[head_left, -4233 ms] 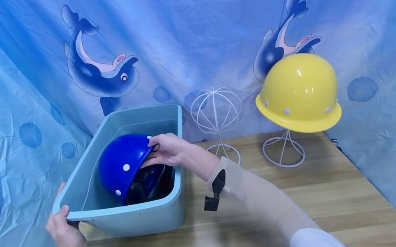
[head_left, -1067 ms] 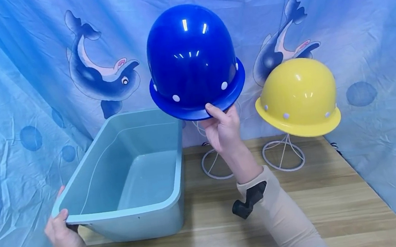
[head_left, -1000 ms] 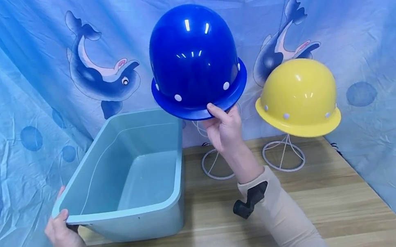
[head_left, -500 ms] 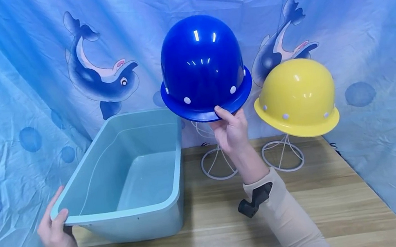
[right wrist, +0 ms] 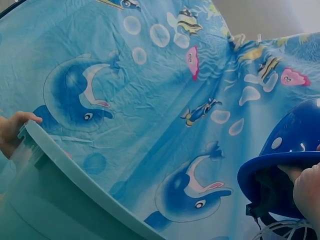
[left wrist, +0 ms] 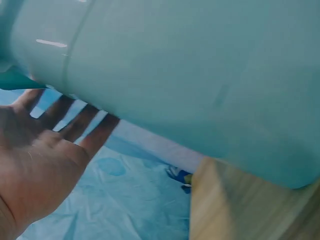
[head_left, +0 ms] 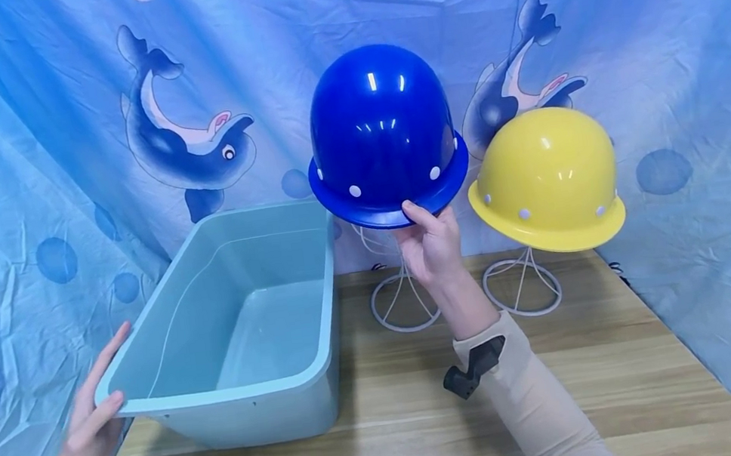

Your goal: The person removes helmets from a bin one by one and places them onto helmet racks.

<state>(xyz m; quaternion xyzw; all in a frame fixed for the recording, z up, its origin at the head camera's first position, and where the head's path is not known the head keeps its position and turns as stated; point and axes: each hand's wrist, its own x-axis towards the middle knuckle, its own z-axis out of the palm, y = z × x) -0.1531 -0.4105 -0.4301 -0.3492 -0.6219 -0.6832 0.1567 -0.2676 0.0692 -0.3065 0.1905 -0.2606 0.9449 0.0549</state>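
My right hand [head_left: 435, 246] grips the brim of a blue hard hat [head_left: 381, 131], thumb on top and fingers underneath. The hat is upright, in front of or over a white wire hat stand [head_left: 404, 298] whose top it hides; whether they touch I cannot tell. Below the hat, white wires [right wrist: 287, 229] and a dark strap show in the right wrist view. At the near left corner of a light blue plastic tub [head_left: 222, 396], my left hand [head_left: 88, 425] has its fingers extended along the rim. The left wrist view shows those fingers [left wrist: 80, 122] spread against the tub's outer wall.
A yellow hard hat [head_left: 547, 179] sits tilted on a second wire stand [head_left: 522, 288] to the right. Dolphin-print curtains [head_left: 338, 3] enclose the wooden table [head_left: 432, 433] at the back and sides. The tub's bare floor is visible.
The blue hard hat came out of the tub in my right hand, rose, then moved right and down towards the bare stand. My left hand loosened from the tub's corner, its fingers straightening.
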